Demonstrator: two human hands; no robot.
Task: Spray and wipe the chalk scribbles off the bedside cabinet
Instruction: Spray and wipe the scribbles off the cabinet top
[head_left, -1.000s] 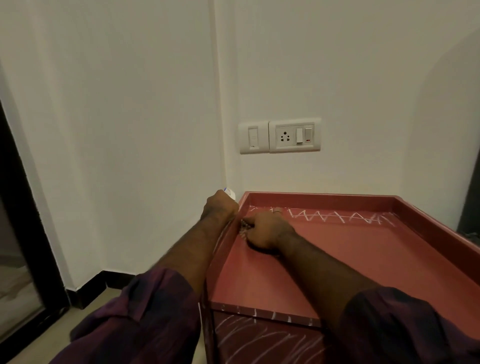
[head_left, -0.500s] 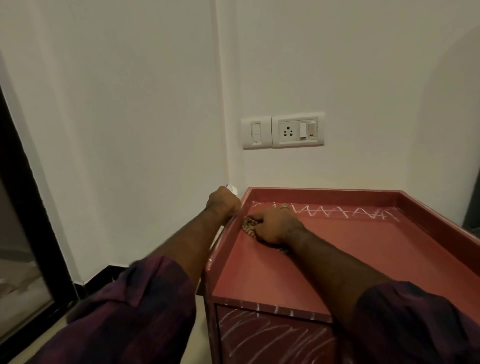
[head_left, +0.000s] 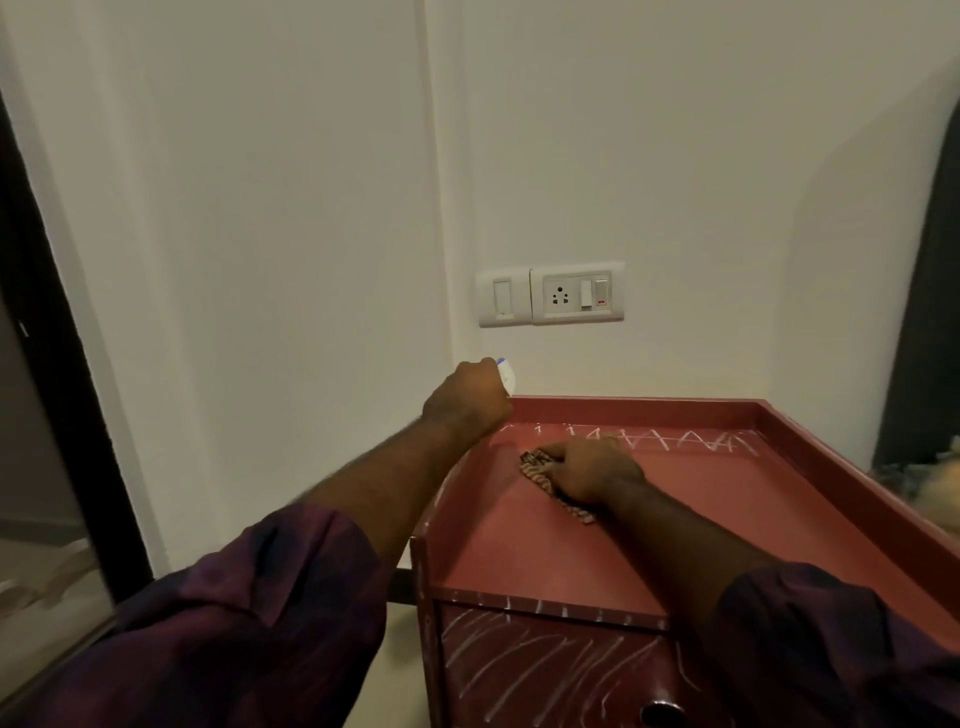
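Bedside cabinet (head_left: 519, 561): one cloth (head_left: 537, 465), one spray bottle (head_left: 506, 374).

Bedside cabinet (head_left: 649, 404) stands in the wall corner, below the switch and socket plate (head_left: 550, 296); on its top, rear left, the cloth (head_left: 537, 467) lies under the right hand (head_left: 592, 470), just before the chalk scribbles (head_left: 675, 441) along the rear rim, with the left hand (head_left: 467, 400) and spray bottle (head_left: 506, 375) above the rear left corner.
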